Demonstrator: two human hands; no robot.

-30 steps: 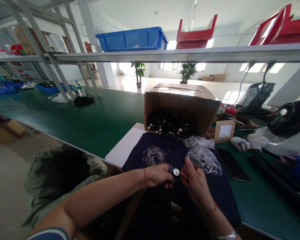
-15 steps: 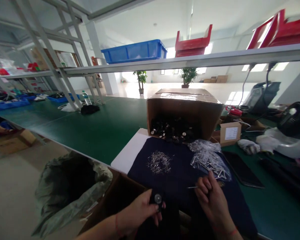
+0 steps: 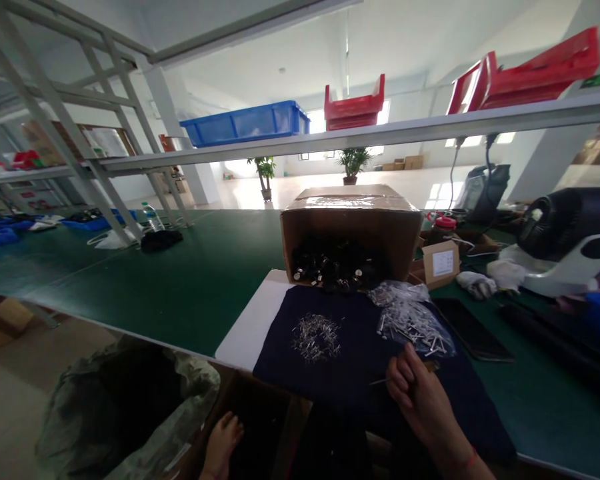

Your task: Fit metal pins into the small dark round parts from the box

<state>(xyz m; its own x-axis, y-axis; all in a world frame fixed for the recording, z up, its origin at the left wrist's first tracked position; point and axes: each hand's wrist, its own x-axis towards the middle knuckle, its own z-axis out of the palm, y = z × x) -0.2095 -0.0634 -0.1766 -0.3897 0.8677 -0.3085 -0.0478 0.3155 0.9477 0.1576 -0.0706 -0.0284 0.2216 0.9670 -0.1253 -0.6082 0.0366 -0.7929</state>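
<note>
My right hand (image 3: 420, 397) is closed above the dark blue cloth (image 3: 280, 353), with a thin metal rod (image 3: 379, 382) sticking out to the left of its fingers. My left hand (image 3: 223, 437) is low, over the dark inside of a cardboard box (image 3: 300, 417) below the table edge. Its fingers are curled together, and anything in them is lost against the dark. A pile of small metal pins (image 3: 317, 339) lies on the cloth. Behind my right hand rests a clear plastic bag (image 3: 413, 323) of longer metal pieces. Black parts (image 3: 335, 260) with metal bits fill an open carton (image 3: 403, 250) lying on its side.
To the left of the box stands a grey-green sack (image 3: 195, 393). A dark flat device (image 3: 473, 330), gloves (image 3: 477, 285) and a black-and-white fan-like machine (image 3: 565, 233) are on the right. Overhead, a shelf (image 3: 260, 148) carries a blue bin (image 3: 247, 125) and red bins (image 3: 355, 110).
My left hand has moved left and down from the cloth's front edge to over the box. The black part it held no longer shows. My right hand stays nearly in place, and the view has shifted.
</note>
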